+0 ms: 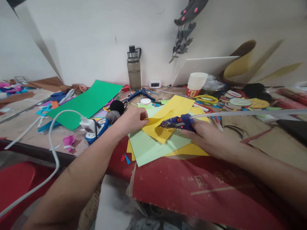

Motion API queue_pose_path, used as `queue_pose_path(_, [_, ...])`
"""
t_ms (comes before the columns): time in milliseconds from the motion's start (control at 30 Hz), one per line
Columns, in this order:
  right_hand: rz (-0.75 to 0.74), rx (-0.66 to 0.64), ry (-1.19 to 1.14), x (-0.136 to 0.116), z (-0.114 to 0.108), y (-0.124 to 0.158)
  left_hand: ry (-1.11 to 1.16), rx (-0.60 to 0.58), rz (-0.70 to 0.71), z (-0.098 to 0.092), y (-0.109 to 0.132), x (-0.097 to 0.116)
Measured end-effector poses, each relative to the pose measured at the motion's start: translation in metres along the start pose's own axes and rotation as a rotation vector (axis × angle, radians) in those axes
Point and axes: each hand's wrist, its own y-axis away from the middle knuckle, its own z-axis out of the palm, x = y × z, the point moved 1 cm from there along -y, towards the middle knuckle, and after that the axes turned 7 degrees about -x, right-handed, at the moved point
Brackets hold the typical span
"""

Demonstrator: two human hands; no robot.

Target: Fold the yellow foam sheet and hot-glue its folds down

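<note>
My left hand (pixel 134 120) pinches the left edge of a yellow paper piece (pixel 154 130), which lifts and curves. My right hand (pixel 203 135) is wrapped round a dark blue glue gun (pixel 183 123) with a small red light. Its nozzle points left and touches or nearly touches the yellow paper beside my left fingers. A long clear glue stick (pixel 240 113) runs out of the gun to the right. Under the yellow paper lie a pale green sheet (pixel 144 150) and more yellow sheets (pixel 192 150).
A white plug on a blue power strip (pixel 96 131) trails a white cable (pixel 54 153) at the left. Behind stand a bottle (pixel 133 72), a small clock (pixel 155 84) and stacked paper cups (pixel 196 83). Green card (pixel 88 102) lies left; red board (pixel 179 185) covers the front edge.
</note>
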Motion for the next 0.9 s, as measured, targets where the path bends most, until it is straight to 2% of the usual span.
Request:
queue_pose_path(267, [-0.017, -0.009, 0.014, -0.004, 0.007, -0.003, 0.026, 0.016, -0.028, -0.006, 0.002, 0.002])
queue_pose_path(433, [0.036, 0.056, 0.083, -0.006, 0.01, -0.01, 0.04, 0.022, -0.032, -0.007, 0.003, 0.005])
queue_pose_path(600, [-0.027, 0.021, 0.095, -0.014, 0.014, -0.008, 0.029, 0.03, -0.012, -0.007, 0.003, 0.005])
queue_pose_path(733, [-0.01, 0.063, 0.11, -0.01, 0.015, -0.007, 0.043, 0.033, -0.007, -0.005, 0.002, 0.002])
queue_pose_path(900, [-0.091, 0.063, 0.009, -0.003, 0.008, -0.002, 0.061, -0.021, 0.07, 0.002, 0.0, 0.0])
